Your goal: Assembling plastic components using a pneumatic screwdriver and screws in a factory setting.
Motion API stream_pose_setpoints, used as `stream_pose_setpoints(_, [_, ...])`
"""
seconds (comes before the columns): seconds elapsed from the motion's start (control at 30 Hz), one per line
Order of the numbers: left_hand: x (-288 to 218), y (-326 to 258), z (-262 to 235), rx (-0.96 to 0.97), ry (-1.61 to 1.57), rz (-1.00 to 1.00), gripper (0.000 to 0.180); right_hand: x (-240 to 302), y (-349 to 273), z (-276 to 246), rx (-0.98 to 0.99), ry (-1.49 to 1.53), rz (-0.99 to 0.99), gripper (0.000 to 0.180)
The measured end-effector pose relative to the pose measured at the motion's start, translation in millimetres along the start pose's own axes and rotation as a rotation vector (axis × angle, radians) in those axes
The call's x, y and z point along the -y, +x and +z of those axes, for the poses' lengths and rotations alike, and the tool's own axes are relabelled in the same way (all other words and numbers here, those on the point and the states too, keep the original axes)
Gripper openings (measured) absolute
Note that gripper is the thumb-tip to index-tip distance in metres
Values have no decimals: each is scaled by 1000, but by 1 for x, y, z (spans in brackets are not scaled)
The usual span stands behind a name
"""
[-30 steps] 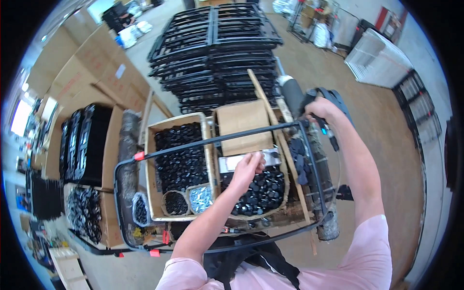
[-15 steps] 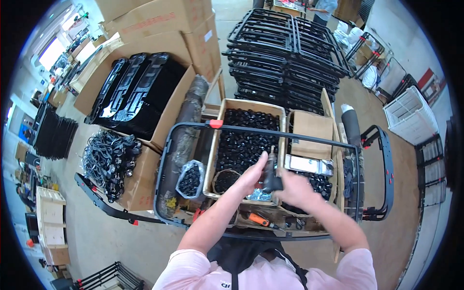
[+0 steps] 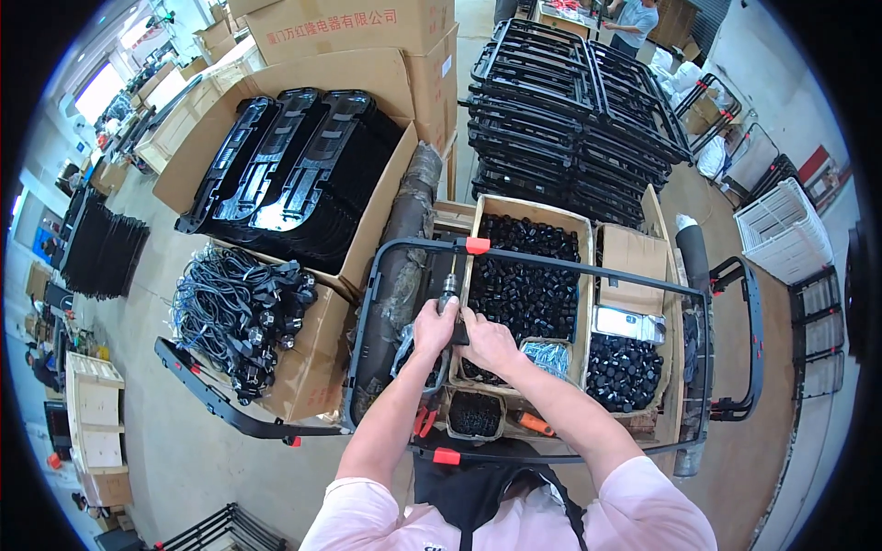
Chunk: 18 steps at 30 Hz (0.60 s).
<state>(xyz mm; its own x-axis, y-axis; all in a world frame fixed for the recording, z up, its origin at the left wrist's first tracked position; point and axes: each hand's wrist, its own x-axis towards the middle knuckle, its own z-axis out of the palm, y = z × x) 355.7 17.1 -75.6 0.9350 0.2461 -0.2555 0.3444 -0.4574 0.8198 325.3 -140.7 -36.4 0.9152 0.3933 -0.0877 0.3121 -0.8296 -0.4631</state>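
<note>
A dark power drill (image 3: 447, 299) is held between my two hands, its thin bit pointing away from me toward the far bar of a black metal frame (image 3: 588, 266). My left hand (image 3: 432, 329) is closed around the drill's body. Against its near right side, my right hand (image 3: 489, 340) is closed on the dark handle part, partly hidden by the fingers. The frame lies over several bins. Red pieces sit on its bars, one red piece (image 3: 477, 245) on the far bar and another red piece (image 3: 446, 456) on the near bar.
Beneath the frame are a bin of black caps (image 3: 525, 285), silver screws (image 3: 546, 356), black knobs (image 3: 625, 372), small black screws (image 3: 475, 415) and an orange tool (image 3: 535, 422). Bundled cables (image 3: 243, 312) and boxed black panels (image 3: 294, 174) stand left; stacked frames (image 3: 560, 119) stand behind. A person (image 3: 632, 26) is far off.
My hands and the drill have moved left across the bins, and the bit now points away from me. My left fingers have closed around the drill. The surroundings have shifted right in view.
</note>
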Motion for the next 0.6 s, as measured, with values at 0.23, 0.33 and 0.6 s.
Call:
stream_pose_setpoints(0.23, [3, 10, 4, 36, 40, 24, 61, 1, 9, -5, 2, -19, 9, 73])
stream_pose_setpoints(0.33, [7, 12, 7, -7, 73, 53, 61, 0, 12, -5, 23, -22, 0, 70])
stream_pose_setpoints(0.6, [-4, 17, 8, 10, 67, 31, 60, -7, 17, -3, -11, 4, 27, 69])
